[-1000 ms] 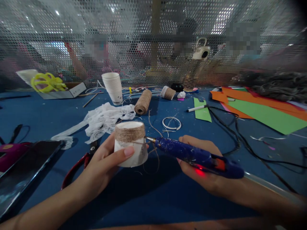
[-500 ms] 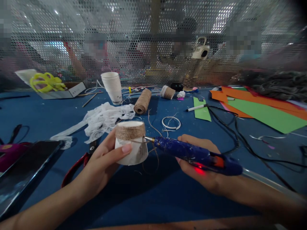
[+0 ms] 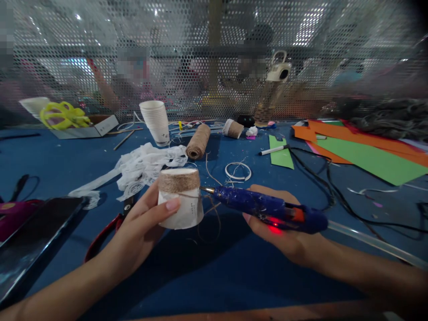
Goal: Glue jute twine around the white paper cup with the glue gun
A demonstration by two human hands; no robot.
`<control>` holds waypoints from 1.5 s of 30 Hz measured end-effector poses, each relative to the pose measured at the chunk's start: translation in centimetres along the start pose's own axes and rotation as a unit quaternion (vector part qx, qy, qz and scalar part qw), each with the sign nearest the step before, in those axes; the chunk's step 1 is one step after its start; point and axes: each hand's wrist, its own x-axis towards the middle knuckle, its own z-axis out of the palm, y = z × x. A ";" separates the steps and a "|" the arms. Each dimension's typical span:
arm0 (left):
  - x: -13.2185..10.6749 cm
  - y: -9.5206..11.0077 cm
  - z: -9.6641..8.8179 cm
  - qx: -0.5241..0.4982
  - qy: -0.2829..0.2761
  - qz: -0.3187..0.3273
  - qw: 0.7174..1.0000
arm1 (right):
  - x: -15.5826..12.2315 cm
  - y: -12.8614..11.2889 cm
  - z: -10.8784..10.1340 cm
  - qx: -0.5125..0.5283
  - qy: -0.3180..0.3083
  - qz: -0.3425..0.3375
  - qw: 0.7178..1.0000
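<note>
My left hand (image 3: pixel 143 218) grips a white paper cup (image 3: pixel 182 211), its thumb pressed on the cup's side. Brown twine (image 3: pixel 179 182) is wound in a band around the cup's upper part, and a loose strand hangs off to the right. In my right hand (image 3: pixel 277 223) is a blue hot glue gun (image 3: pixel 264 205) with a red light glowing and a clear glue stick (image 3: pixel 374 243) out of its back. The metal nozzle is at the cup's right side, by the lower edge of the twine; whether it touches, I cannot tell.
A twine roll (image 3: pixel 198 141), white lace (image 3: pixel 143 167) and stacked paper cups (image 3: pixel 155 122) lie beyond the cup. Red-handled scissors (image 3: pixel 103 238) and a phone (image 3: pixel 36 240) are at left. Black cables (image 3: pixel 329 178), coloured paper (image 3: pixel 371 156) and a bottle (image 3: pixel 270 93) stand right, before a perforated screen.
The cup and my left hand have shifted slightly left and up. The glue gun has moved a little left and up with my right hand, its nozzle still by the twine.
</note>
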 end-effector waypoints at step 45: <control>0.7 -1.2 0.2 0.104 -0.046 -0.004 0.994 | 1.6 0.6 2.2 0.243 -0.002 0.079 0.967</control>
